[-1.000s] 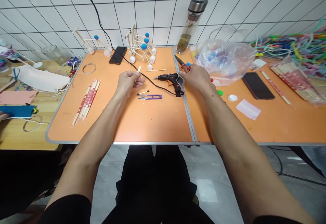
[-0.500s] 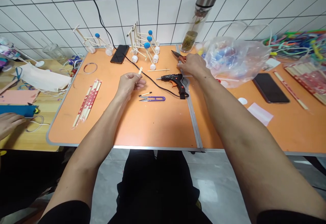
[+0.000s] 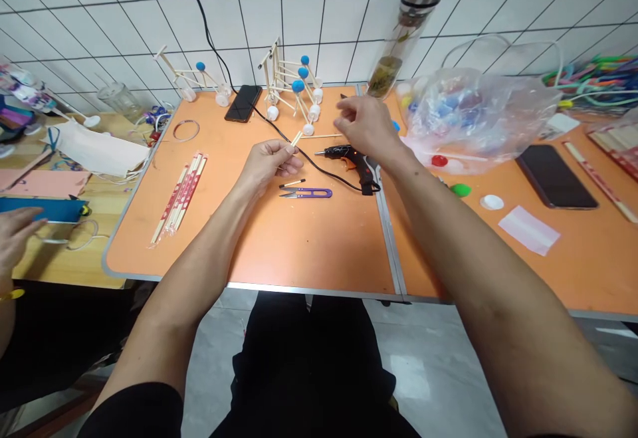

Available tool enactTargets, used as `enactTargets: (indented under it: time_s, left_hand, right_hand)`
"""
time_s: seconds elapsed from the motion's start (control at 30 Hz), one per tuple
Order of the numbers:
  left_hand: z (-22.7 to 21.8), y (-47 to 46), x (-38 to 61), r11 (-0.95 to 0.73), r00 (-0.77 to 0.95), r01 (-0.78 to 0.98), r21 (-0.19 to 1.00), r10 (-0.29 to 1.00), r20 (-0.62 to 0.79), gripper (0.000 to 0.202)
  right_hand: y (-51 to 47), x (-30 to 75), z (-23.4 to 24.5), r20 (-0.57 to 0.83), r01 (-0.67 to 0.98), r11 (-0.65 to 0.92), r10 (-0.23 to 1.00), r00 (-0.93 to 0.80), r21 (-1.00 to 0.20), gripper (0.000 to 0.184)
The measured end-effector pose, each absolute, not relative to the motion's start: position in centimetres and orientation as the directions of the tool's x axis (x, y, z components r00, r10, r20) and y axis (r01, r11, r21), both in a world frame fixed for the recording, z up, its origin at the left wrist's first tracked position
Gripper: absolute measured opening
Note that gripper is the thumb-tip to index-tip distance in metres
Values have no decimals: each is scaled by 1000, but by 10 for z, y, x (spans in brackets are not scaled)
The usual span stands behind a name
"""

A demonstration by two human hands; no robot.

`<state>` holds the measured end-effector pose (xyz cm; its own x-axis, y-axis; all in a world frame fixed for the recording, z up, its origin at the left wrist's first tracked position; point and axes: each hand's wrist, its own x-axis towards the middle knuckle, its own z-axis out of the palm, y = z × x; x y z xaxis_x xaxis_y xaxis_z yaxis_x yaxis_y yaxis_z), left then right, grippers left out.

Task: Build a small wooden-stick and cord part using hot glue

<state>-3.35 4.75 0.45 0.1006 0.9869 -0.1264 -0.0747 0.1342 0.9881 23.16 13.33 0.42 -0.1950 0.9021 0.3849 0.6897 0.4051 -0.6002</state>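
Note:
My left hand pinches a short wooden stick over the orange table. My right hand hovers above the black glue gun, fingers curled; a dark scissor tip pokes out just beyond them, and the handles are hidden. Purple thread snips and a small stick piece lie just right of my left hand. A stick model with blue balls and white caps stands behind both hands.
Wrapped chopsticks lie at left, beside a wire ring and a phone. At right are a bottle, a plastic bag, loose caps and another phone. A co-worker's hand is far left.
My right hand rose from the table behind the glue gun and shifted left, the scissor tip moving with it. My left hand kept its stick. The view drifted slightly.

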Motion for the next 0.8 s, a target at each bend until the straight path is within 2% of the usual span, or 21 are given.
enactTargets:
  time_s: [0.1, 0.17, 0.23, 0.33, 0.43, 0.53, 0.67, 0.8]
  left_hand:
    - [1, 46, -34, 89, 171, -85, 992, 983, -73, 36]
    - [-1, 45, -33, 53, 220, -93, 994, 975, -32, 49]
    - [-4, 43, -32, 29, 277, -88, 996, 961, -3, 61]
    - [-7, 41, -30, -19, 326, -39, 999, 945, 30, 69]
    - [-11, 45, -28, -118, 323, 24, 993, 941, 104, 68]
    - [-16, 54, -31, -205, 254, 39, 978, 949, 188, 52]
    - [-23, 63, -35, -161, 132, 94, 983, 980, 148, 13]
    - [-29, 63, -31, -120, 103, 190, 974, 989, 101, 16]
  right_hand:
    - [93, 199, 9, 348, 407, 404, 914, -209, -819, 35]
    - [72, 182, 9, 312, 225, 359, 924, -219, -906, 32]
    - [58, 173, 6, 295, 110, 323, 931, -214, -940, 36]
    - [49, 171, 0, 305, 47, 318, 936, -177, -947, 48]
    - [48, 176, -4, 337, 118, 357, 928, -161, -927, 50]
    - [48, 181, -6, 390, 322, 416, 909, -145, -851, 36]
    - [46, 184, -3, 426, 574, 456, 883, -197, -680, 11]
    - [42, 188, -1, 404, 659, 458, 881, -247, -597, 13]
